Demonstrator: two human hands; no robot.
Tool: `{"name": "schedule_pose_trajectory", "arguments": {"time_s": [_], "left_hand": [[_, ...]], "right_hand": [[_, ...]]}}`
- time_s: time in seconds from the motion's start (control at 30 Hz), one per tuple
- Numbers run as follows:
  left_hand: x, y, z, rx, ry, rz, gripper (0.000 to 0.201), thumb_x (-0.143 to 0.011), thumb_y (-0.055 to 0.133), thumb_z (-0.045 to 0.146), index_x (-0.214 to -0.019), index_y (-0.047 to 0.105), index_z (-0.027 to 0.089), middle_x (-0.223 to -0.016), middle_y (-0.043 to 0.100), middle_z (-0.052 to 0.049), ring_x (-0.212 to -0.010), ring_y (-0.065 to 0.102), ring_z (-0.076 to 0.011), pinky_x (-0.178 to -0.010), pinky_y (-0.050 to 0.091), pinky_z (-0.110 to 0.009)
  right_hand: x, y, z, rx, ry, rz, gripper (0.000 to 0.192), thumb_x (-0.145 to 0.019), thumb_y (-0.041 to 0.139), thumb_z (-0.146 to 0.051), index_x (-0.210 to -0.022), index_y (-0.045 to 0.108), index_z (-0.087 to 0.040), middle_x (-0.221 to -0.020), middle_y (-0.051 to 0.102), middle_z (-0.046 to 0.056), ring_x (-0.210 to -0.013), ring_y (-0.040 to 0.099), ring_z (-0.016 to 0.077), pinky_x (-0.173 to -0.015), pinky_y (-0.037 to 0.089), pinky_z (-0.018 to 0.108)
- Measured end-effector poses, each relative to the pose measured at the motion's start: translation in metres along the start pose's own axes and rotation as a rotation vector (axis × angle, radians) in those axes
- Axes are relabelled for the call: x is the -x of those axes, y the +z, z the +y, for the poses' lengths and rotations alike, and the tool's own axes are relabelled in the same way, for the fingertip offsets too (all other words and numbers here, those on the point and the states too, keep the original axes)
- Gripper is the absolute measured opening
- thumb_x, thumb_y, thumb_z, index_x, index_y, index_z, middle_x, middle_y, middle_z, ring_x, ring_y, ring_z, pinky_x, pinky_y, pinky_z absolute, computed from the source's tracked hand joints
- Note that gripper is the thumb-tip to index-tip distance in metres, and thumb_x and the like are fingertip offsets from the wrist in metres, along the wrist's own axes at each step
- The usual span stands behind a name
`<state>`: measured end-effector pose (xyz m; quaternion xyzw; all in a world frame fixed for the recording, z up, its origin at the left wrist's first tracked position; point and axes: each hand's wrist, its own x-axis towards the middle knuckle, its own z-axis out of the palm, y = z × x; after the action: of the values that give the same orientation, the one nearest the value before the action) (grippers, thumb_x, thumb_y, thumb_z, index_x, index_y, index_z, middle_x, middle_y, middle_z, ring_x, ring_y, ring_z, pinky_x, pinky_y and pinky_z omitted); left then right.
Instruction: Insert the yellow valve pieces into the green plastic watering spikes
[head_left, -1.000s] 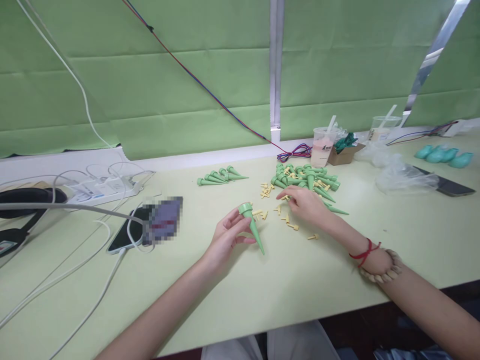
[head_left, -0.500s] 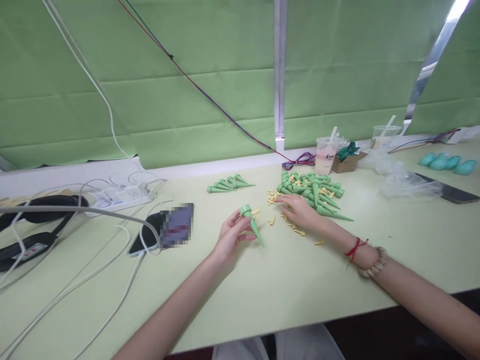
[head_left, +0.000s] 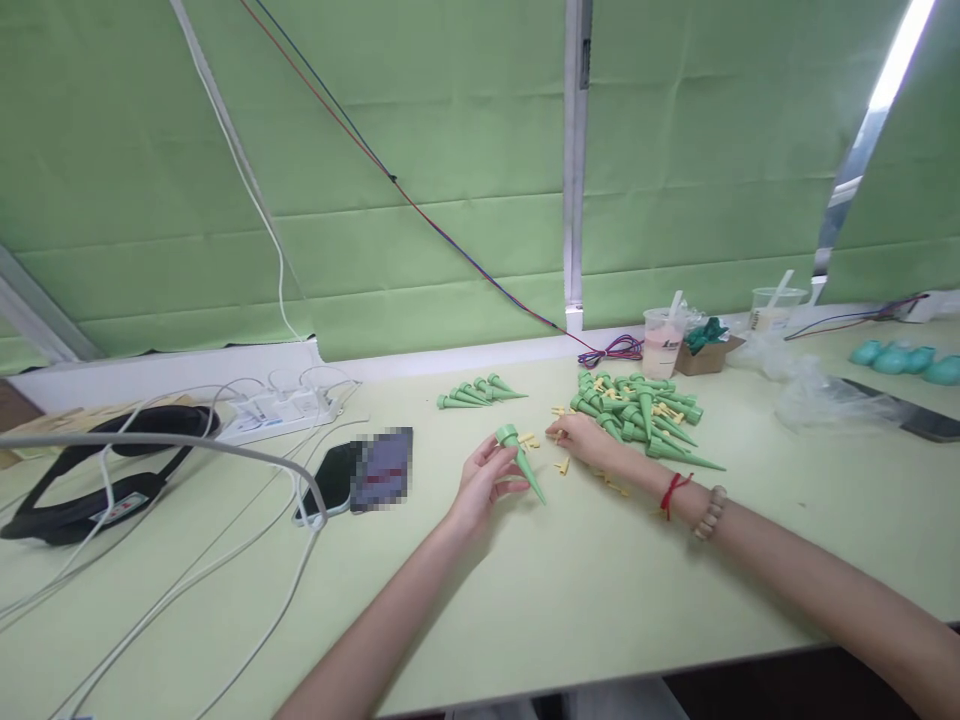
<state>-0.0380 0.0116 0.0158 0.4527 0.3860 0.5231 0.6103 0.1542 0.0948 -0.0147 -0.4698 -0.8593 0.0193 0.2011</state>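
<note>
our left hand (head_left: 486,482) has its fingers closed around a green spike (head_left: 520,461), holding it by the wide cap end while the pointed tip slants down toward 5 o'clock, just above the table (head_left: 600,590). our right hand (head_left: 581,438) lies palm down at 3 o'clock of the spike, fingertips pressed together among small yellow pegs (head_left: 561,466); we cannot tell whether one of them is actually pinched between the fingers. a few more yellow pegs lie touching the cap of the held spike on its 3 o'clock side. on the right wrist sit a red string (head_left: 670,490) and a bead bracelet (head_left: 709,512).

further out, at 2 o'clock of the right hand, a loose pile of green spikes (head_left: 637,410) mixed with yellow pegs rests on the table. at 12 o'clock of the left hand a small tidy row of spikes (head_left: 478,392) lies apart from the pile. at 9 o'clock of the left hand a phone (head_left: 337,480) lies flat with white cables (head_left: 225,580) running over it. behind the pile, at 1 o'clock, stand a plastic cup (head_left: 663,340) and a small cardboard box (head_left: 701,352).
</note>
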Motion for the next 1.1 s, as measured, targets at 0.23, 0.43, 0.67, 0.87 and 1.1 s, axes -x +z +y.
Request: {"name": "schedule_pose_trajectory", "arguments": {"time_s": [0.23,0.43,0.67,0.87,1.1], "left_hand": [[-0.002,-0.001,-0.002,-0.036,-0.04,0.029,0.032,-0.064,0.068,0.026,-0.094,0.059,0.019,-0.081,0.057,-0.002,-0.057,0.055,-0.0079,-0.054,0.054,-0.023],[-0.004,-0.003,0.0,-0.028,-0.055,0.029,0.033,-0.065,0.068,0.025,-0.096,0.059,0.019,-0.083,0.059,-0.002,-0.056,0.055,-0.0067,-0.054,0.054,-0.023],[0.0,0.001,-0.001,-0.054,-0.068,-0.032,0.034,-0.065,0.068,0.026,-0.097,0.06,0.018,-0.08,0.056,-0.002,-0.057,0.054,-0.0072,-0.053,0.054,-0.022],[-0.002,0.0,-0.003,-0.07,-0.08,-0.032,0.038,-0.067,0.067,0.025,-0.104,0.059,0.019,-0.083,0.058,-0.003,-0.06,0.056,-0.0086,-0.054,0.054,-0.022],[-0.001,0.001,0.001,-0.038,-0.112,-0.018,0.037,-0.069,0.063,0.023,-0.106,0.057,0.02,-0.08,0.059,-0.002,-0.063,0.06,-0.0111,-0.055,0.052,-0.021]], "right_hand": [[-0.014,-0.009,0.012,0.105,0.089,-0.013,0.024,-0.083,0.046,-0.014,-0.1,0.062,-0.014,-0.103,0.062,0.012,-0.093,0.057,0.0197,-0.078,0.039,0.027],[-0.011,-0.005,0.007,0.149,0.163,-0.032,0.015,-0.08,0.05,-0.017,-0.08,0.065,-0.013,-0.085,0.063,0.01,-0.077,0.059,0.0172,-0.065,0.039,0.023],[0.004,-0.011,0.003,0.155,0.178,-0.012,0.018,-0.075,0.049,-0.012,-0.077,0.066,-0.017,-0.082,0.065,0.007,-0.076,0.058,0.0164,-0.059,0.035,0.022],[0.02,-0.01,-0.003,0.096,0.209,0.061,0.026,-0.073,0.049,-0.011,-0.093,0.066,-0.016,-0.091,0.064,0.008,-0.082,0.059,0.0174,-0.059,0.037,0.022],[0.034,-0.016,-0.008,-0.339,0.231,0.243,0.022,-0.079,0.051,-0.027,-0.089,0.067,-0.015,-0.082,0.066,0.006,-0.07,0.061,0.0149,-0.066,0.045,0.025]]}}
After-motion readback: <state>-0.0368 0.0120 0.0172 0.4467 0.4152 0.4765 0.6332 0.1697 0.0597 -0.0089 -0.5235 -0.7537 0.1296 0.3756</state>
